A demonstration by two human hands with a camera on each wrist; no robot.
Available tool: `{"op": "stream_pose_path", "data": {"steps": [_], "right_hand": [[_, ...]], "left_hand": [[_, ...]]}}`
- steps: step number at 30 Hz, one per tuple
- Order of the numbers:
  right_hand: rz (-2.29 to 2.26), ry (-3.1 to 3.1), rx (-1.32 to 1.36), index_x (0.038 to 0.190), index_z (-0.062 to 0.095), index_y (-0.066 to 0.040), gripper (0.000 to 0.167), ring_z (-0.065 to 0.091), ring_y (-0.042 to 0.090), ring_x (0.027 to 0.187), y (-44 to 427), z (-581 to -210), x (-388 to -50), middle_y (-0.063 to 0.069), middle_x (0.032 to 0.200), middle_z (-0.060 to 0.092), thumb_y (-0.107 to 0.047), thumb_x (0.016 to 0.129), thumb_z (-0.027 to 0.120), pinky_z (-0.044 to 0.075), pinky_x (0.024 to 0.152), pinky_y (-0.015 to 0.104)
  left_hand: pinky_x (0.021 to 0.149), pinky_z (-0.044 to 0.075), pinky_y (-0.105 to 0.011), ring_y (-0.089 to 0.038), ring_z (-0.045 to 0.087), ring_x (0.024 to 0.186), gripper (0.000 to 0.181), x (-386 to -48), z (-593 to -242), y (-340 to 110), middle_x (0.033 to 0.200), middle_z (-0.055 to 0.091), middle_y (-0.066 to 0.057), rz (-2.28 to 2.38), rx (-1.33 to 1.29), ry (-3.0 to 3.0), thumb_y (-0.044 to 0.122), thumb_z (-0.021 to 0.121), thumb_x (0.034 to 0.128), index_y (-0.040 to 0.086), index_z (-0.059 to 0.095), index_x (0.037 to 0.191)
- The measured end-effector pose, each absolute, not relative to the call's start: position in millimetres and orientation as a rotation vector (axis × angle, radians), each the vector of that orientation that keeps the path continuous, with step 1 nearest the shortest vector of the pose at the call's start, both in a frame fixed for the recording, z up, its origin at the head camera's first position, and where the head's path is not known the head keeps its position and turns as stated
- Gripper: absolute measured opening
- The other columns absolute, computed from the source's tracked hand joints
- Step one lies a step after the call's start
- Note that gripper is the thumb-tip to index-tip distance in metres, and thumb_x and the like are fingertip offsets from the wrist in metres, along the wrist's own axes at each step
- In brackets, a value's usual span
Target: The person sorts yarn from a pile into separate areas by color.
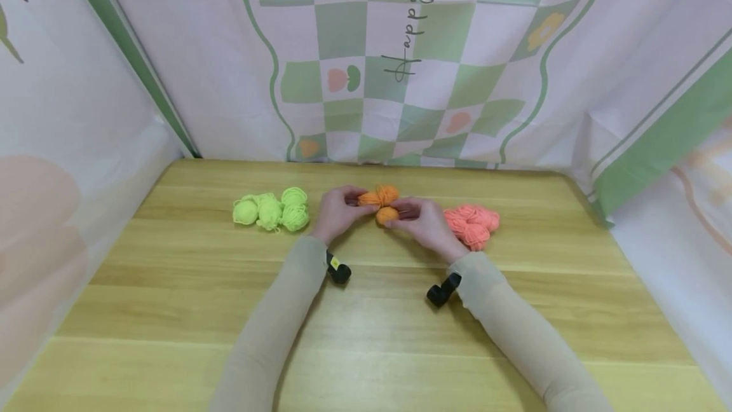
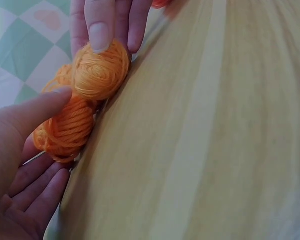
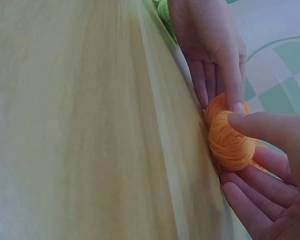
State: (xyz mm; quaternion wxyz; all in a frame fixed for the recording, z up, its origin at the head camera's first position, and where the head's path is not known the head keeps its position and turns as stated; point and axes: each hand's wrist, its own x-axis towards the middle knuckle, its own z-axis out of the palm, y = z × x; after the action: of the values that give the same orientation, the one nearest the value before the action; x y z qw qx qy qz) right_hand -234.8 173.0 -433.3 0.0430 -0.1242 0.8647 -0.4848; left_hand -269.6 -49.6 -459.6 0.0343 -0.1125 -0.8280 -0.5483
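Observation:
Small balls of orange yarn [image 1: 387, 215] sit clustered on the table between the two hands. My left hand [image 1: 337, 210] pinches the left orange ball [image 2: 69, 131], its thumb on the near side and the fingers around the far side. From the right, my right hand [image 1: 424, 224] holds the front orange ball [image 3: 232, 145] between thumb and fingers. The two balls touch each other. Part of another orange ball [image 1: 389, 192] shows behind them, largely covered in the wrist views.
Several lime-green yarn balls [image 1: 270, 212] lie in a group left of the left hand. Coral-pink yarn balls [image 1: 473, 224] are bunched beside the right wrist, partly behind it. A patterned curtain [image 1: 394, 81] hangs along the back edge of the wooden table [image 1: 377, 336].

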Motion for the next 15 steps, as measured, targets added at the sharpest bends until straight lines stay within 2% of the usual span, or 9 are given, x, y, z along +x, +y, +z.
{"op": "stream_pose_path", "data": {"steps": [10, 15], "right_hand": [[-1.555, 2.622, -0.354, 0.132, 0.065, -0.006, 0.050, 0.065, 0.028, 0.115, 183.1, -415.0, -228.3, 0.010, 0.129, 0.067, -0.023, 0.089, 0.083, 0.053, 0.098, 0.041], [-1.660, 2.617, -0.351, 0.136, 0.062, -0.001, 0.054, 0.061, 0.032, 0.120, 191.3, -396.5, -227.7, 0.016, 0.133, 0.064, -0.020, 0.089, 0.082, 0.050, 0.103, 0.041]], "left_hand": [[0.083, 0.058, -0.028, -0.014, 0.070, 0.092, 0.053, -272.6, -464.2, -50.1, 0.106, 0.075, -0.002, -1.700, -0.348, -2.544, 0.035, 0.090, 0.0785, 0.006, 0.073, 0.119], [0.084, 0.057, -0.029, -0.014, 0.070, 0.093, 0.054, -271.8, -463.4, -50.2, 0.107, 0.075, -0.003, -1.718, -0.332, -2.547, 0.037, 0.090, 0.0784, 0.006, 0.073, 0.120]]}}
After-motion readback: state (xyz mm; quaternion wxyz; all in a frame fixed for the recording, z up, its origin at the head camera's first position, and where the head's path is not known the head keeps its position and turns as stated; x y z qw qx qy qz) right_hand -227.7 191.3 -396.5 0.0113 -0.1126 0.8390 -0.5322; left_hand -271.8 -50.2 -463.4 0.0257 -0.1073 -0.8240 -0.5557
